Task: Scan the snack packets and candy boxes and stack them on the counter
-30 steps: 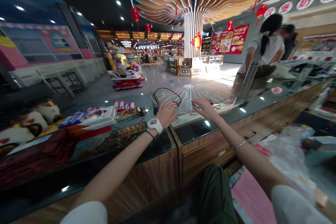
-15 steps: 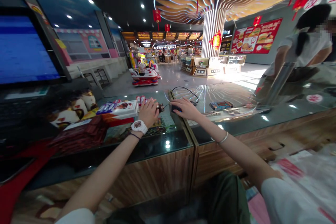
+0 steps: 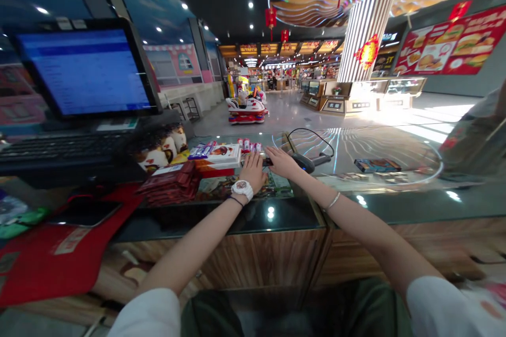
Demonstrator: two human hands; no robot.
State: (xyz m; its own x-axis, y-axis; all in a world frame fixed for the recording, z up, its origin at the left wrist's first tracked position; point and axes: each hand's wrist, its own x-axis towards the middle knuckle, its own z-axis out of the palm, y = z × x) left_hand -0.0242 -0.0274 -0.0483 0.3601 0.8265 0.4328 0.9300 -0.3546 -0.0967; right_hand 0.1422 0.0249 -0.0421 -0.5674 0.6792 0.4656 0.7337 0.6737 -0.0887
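My left hand (image 3: pixel 253 172), with a white watch (image 3: pixel 242 188) on its wrist, lies on the glass counter with fingers stretched forward. It is just right of a white box with a printed picture (image 3: pixel 224 155) and small pink-and-white packets (image 3: pixel 250 145). Beside it is my right hand (image 3: pixel 283 163), fingers extended and palm down, its fingertips close to the left hand. A small dark item shows partly between the two hands; I cannot make out its kind. Right of my right hand lies a black handheld scanner (image 3: pixel 305 162) with a looping cable.
A monitor (image 3: pixel 89 73) and keyboard (image 3: pixel 67 147) stand at left, with stacked dark-red packets (image 3: pixel 169 183) and a phone (image 3: pixel 85 214) on a red mat (image 3: pixel 59 268). A flat blue box (image 3: pixel 377 165) lies at right. Beyond the counter stands a kiddie ride (image 3: pixel 247 108).
The view has swung left, bringing the monitor and keyboard in further. My right hand has come off the black scanner and moved left toward my left hand.
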